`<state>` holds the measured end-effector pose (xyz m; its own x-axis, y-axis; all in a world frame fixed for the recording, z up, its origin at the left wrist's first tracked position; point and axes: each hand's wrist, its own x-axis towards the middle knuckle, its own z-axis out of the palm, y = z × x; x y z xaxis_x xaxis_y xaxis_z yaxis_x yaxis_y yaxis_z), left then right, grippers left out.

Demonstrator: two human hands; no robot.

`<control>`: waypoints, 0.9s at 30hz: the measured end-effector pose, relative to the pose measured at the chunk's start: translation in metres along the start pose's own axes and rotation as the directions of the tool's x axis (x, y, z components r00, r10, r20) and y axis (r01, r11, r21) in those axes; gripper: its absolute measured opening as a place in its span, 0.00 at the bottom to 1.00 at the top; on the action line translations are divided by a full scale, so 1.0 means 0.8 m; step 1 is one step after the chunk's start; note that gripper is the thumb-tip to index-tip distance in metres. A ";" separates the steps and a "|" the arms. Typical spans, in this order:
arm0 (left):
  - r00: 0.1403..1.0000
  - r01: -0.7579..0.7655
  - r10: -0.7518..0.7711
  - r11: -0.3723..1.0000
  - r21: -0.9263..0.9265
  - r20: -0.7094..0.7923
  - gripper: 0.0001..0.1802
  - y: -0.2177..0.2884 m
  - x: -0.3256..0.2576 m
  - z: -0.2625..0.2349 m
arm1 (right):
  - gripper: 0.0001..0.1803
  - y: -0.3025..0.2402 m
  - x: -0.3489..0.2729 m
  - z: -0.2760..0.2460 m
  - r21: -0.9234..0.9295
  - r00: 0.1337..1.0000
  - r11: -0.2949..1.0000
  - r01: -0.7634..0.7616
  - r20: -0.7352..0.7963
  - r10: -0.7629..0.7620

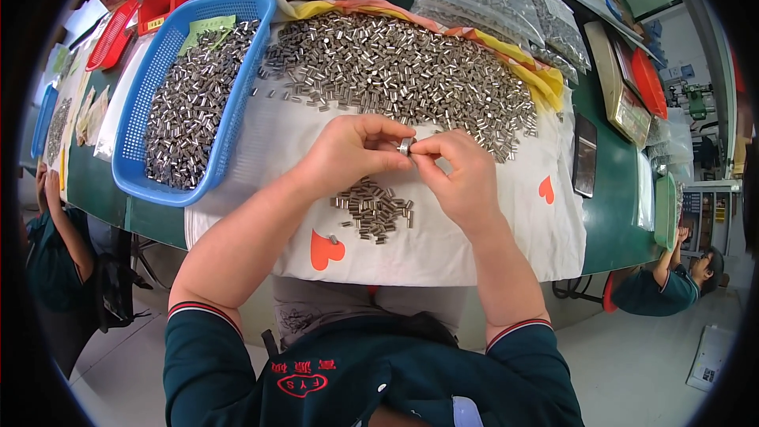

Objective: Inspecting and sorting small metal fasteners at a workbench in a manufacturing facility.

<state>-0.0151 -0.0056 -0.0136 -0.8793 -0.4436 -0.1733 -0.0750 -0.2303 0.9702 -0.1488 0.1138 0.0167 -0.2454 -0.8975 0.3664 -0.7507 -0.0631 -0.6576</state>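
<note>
I have a green worktop [617, 217] spanning the frame, with a white cloth [522, 241] over its middle. On the cloth, a broad heap of short metal cylinders [395, 63] fills the upper centre; left of it, a blue perforated basket [235, 107] holds more. At centre, I see the left hand [348, 154] with fingers pinching a small ring-like metal piece [405, 146], raised above the cloth. The right hand [461, 166] meets it from the right, thumb and forefinger at its edge; I cannot tell whether they grip anything. Below lies a smaller pile of cylinders [370, 209], with one loose cylinder [333, 239] lower left of it.
</note>
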 end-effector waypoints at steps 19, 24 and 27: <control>0.950 -0.060 0.018 0.990 0.125 0.310 0.19 0.010 -0.010 0.008 | 0.05 0.050 0.010 -0.010 -0.394 0.996 0.916 -0.080 0.004 0.089; 0.986 0.005 -0.003 1.000 -0.010 0.165 0.18 0.004 -0.005 0.001 | 0.05 0.035 0.007 -0.003 -0.440 1.000 0.898 0.000 0.026 0.013; 0.997 -0.016 0.024 0.993 -0.118 0.074 0.18 0.000 0.002 0.002 | 0.03 0.019 0.006 -0.013 0.091 0.954 0.950 -0.299 0.023 0.298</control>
<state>-0.0171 -0.0045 -0.0135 -0.9131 -0.3841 -0.1366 -0.0053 -0.3238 0.9461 -0.1672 0.1132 0.0153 -0.4433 -0.8856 0.1384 -0.5844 0.1685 -0.7938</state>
